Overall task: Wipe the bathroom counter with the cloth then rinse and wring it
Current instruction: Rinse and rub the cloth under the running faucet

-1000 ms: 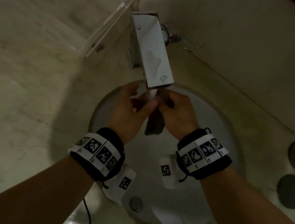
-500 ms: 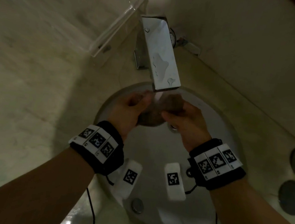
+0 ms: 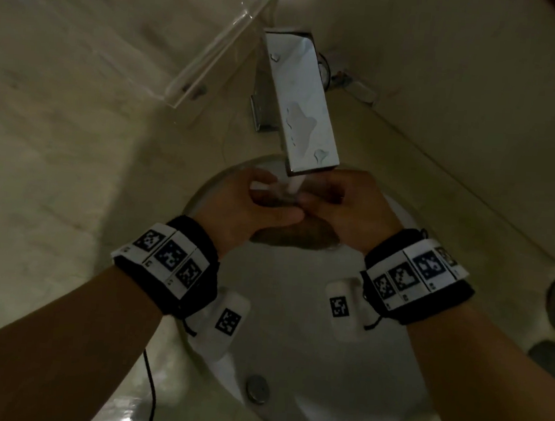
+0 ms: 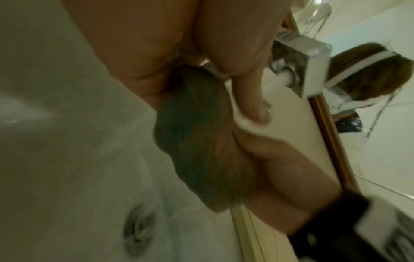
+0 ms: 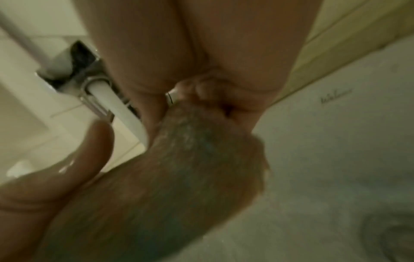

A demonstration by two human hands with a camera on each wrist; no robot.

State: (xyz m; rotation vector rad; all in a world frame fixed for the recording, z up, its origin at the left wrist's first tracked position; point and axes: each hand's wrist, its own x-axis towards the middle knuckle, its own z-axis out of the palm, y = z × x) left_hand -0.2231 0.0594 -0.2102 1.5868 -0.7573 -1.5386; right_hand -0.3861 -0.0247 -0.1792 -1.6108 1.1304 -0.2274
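Cloth (image 3: 295, 236) bunched over the sink basin (image 3: 338, 391), under the faucet (image 3: 302, 109) stream near the basin's back rim. Left hand (image 3: 253, 205) and right hand (image 3: 349, 206) both grip it. Drain (image 3: 257, 389) sits near the front rim.

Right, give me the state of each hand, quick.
Left hand: closed, gripping the wet cloth under the running faucet.
Right hand: closed, gripping the same cloth.
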